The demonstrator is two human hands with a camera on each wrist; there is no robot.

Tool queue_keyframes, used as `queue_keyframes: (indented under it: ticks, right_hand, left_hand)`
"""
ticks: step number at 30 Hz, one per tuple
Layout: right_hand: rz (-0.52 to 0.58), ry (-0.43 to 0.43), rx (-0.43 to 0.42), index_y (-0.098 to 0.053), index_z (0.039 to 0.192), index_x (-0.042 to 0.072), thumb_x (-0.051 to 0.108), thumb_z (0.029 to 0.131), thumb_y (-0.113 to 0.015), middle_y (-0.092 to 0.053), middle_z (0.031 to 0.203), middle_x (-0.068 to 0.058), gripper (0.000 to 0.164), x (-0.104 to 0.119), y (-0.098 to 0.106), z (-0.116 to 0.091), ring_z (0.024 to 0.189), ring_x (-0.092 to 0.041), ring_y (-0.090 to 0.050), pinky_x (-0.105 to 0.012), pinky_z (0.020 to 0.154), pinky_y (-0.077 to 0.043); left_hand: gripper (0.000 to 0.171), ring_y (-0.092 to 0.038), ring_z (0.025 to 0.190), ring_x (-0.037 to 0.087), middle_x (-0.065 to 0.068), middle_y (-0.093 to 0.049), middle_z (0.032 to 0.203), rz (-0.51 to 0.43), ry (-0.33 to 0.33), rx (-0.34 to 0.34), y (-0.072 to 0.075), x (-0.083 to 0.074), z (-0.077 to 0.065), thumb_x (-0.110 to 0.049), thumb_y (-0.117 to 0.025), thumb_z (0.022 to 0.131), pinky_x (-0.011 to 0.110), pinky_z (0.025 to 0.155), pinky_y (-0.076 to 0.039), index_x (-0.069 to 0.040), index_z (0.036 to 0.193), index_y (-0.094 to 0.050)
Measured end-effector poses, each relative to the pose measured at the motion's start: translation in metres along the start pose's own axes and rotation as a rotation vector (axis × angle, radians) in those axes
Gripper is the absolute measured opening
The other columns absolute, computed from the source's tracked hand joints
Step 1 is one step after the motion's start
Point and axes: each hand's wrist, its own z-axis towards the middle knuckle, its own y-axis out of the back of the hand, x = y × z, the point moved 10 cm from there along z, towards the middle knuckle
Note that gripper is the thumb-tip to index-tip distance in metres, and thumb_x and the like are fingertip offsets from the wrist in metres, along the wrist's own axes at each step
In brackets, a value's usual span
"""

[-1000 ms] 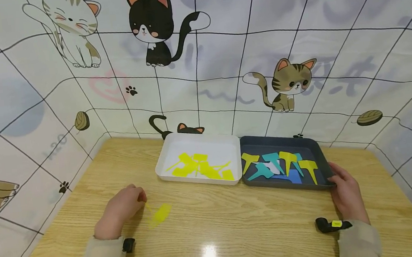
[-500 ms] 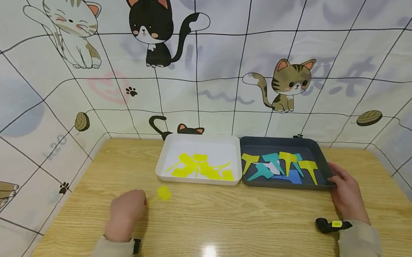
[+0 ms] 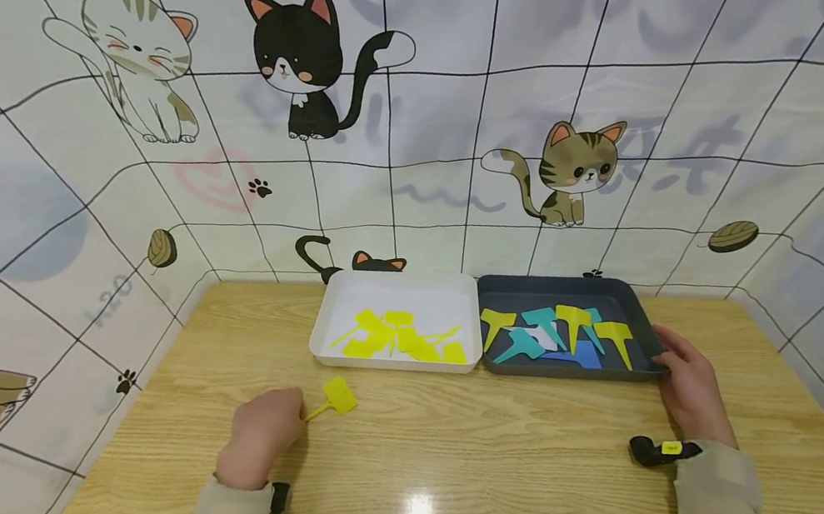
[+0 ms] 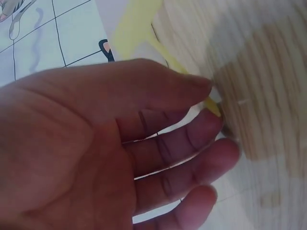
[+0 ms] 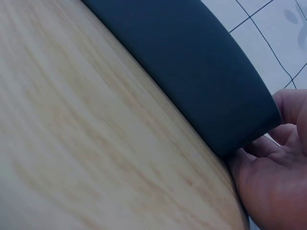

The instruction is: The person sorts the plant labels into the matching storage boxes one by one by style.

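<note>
My left hand (image 3: 268, 431) pinches the thin stem of a yellow plant label (image 3: 339, 395) over the table's left side. Up close in the left wrist view, the stem runs between thumb and index fingertip, and the label's head (image 4: 136, 24) is blurred. Several yellow plant labels (image 3: 412, 342) lie in a white tray (image 3: 423, 291). Beside it, a dark grey tray (image 3: 546, 283) holds several T-shaped labels in yellow, teal, blue and white. My right hand (image 3: 693, 387) grips that tray's right end, thumb at the rim; part of its fingers is hidden behind the tray wall.
Both trays stand side by side near the back of a wooden table (image 3: 462, 444). Behind and beside the table hangs a cat-printed cloth wall (image 3: 428, 121). A light reflection shows at the front of the tabletop.
My left hand has moved right and slightly nearer, carrying the yellow plant label, whose head has swung upward. The right hand still holds the dark tray; the camera view has shifted a little.
</note>
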Motion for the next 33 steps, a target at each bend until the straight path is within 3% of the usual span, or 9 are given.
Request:
queue_keyframes:
  ticks: [4,9,14,19,24,28,33]
  right_hand:
    - [0.003,-0.002,0.008,-0.027,0.141,0.018,0.000,0.092,-0.032,-0.015,0.146,0.003,0.052,0.000,-0.001,0.000,0.129,-0.011,-0.017,-0.024,0.104,-0.018]
    - [-0.007,-0.006,-0.002,-0.028,0.141,0.017,0.001,0.092,-0.034,-0.015,0.146,0.004,0.052,0.000,-0.001,0.000,0.129,-0.011,-0.017,-0.023,0.104,-0.019]
    - [-0.025,-0.014,-0.019,-0.029,0.141,0.018,0.001,0.092,-0.034,-0.016,0.146,0.005,0.051,0.001,0.000,0.001,0.129,-0.011,-0.017,-0.023,0.104,-0.019]
    - [-0.033,-0.015,-0.023,-0.029,0.140,0.019,0.002,0.092,-0.035,-0.017,0.146,0.005,0.051,0.002,0.001,0.001,0.129,-0.010,-0.018,-0.019,0.102,-0.023]
    - [0.007,0.022,0.008,-0.029,0.141,0.014,-0.001,0.092,-0.037,-0.020,0.143,-0.001,0.052,0.005,0.000,-0.001,0.128,-0.013,-0.020,-0.010,0.087,-0.037]
    - [0.041,0.035,0.020,-0.028,0.140,0.012,-0.003,0.091,-0.036,-0.020,0.142,-0.003,0.052,0.006,-0.001,-0.003,0.129,-0.014,-0.019,-0.010,0.082,-0.040]
    - [0.047,0.037,0.010,-0.029,0.140,0.011,-0.004,0.091,-0.035,-0.022,0.141,-0.003,0.051,0.005,-0.002,-0.005,0.127,-0.014,-0.022,-0.010,0.080,-0.041]
  left_hand:
    - [0.013,-0.042,0.058,0.014,-0.003,-0.046,0.063,-0.060,-0.041,0.015,-0.002,-0.003,0.001,-0.006,-0.056,0.076,0.029,0.049,-0.033,-0.016,0.071,-0.052]
    - [0.015,-0.041,0.059,0.013,-0.003,-0.046,0.065,-0.181,-0.140,0.046,-0.003,-0.015,0.004,-0.003,-0.060,0.074,0.027,0.053,-0.033,-0.015,0.075,-0.051]
    - [0.012,-0.042,0.061,0.011,-0.005,-0.047,0.068,-0.273,-0.256,0.006,0.007,-0.035,0.007,-0.005,-0.057,0.077,0.027,0.057,-0.036,-0.016,0.076,-0.051]
    - [0.009,-0.047,0.066,0.010,-0.008,-0.053,0.073,-0.359,-0.304,-0.039,0.018,-0.050,0.009,-0.012,-0.060,0.083,0.027,0.059,-0.040,-0.018,0.080,-0.054]
    - [0.005,-0.051,0.069,0.007,-0.010,-0.057,0.075,-0.415,-0.294,-0.122,0.031,-0.059,0.014,-0.016,-0.062,0.084,0.026,0.061,-0.043,-0.016,0.088,-0.059]
    - [0.013,-0.055,0.069,0.007,-0.008,-0.060,0.077,-0.477,-0.307,-0.224,0.043,-0.073,0.021,-0.015,-0.062,0.084,0.026,0.060,-0.044,-0.013,0.096,-0.057]
    - [0.009,-0.054,0.065,0.007,-0.007,-0.060,0.076,-0.504,-0.311,-0.354,0.052,-0.090,0.035,-0.014,-0.062,0.083,0.025,0.058,-0.044,-0.013,0.092,-0.057]
